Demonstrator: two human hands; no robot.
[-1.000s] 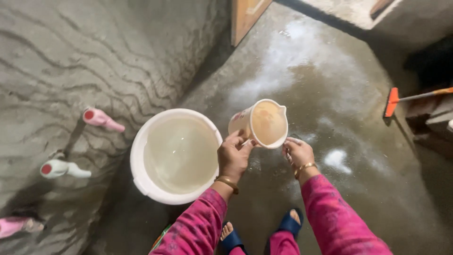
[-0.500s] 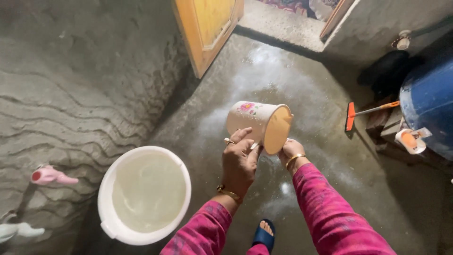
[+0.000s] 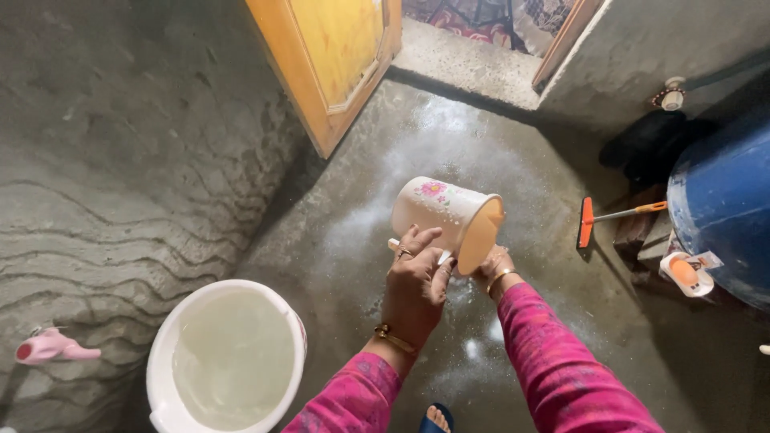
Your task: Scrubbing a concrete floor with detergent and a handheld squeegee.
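Both hands, left hand [image 3: 415, 282] and right hand [image 3: 491, 265], tip a floral jug [image 3: 443, 215] (mouth sideways) beside a white bucket [image 3: 227, 365].

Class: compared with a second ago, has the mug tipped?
Yes. The mug has tipped onto its side, mouth now facing away from the white bucket.

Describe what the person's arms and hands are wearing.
Both arms wear long magenta-pink sleeves with a faint darker pattern. The left hand has a ring on one finger and a gold bangle at the wrist. The right hand also has a gold bangle at the wrist.
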